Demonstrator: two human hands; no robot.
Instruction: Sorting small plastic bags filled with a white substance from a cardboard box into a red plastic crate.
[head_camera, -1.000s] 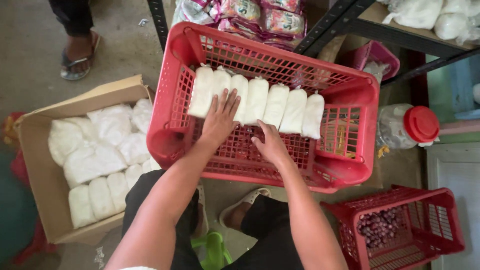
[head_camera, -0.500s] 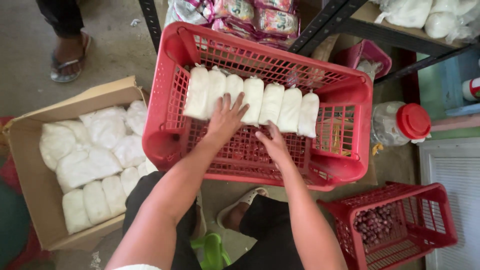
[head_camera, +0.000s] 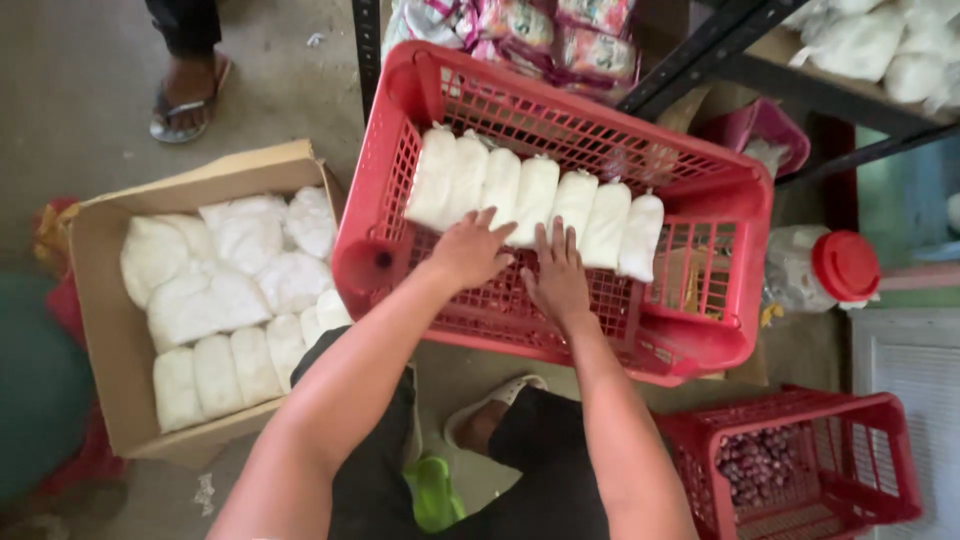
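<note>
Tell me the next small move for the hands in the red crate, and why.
Probably press the row of white bags snug toward the far wall of the crate. Both hands, left and right, lie flat with fingertips on the bags' near ends, holding nothing. The seven bags stand side by side, with bare crate floor in front, so tightening the row seems the natural next step.

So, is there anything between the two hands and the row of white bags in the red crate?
Nothing visible. The left hand and right hand are inside the red crate, with fingertips already against the near ends of the white bags. Only the crate's open mesh floor lies beneath them.
</note>
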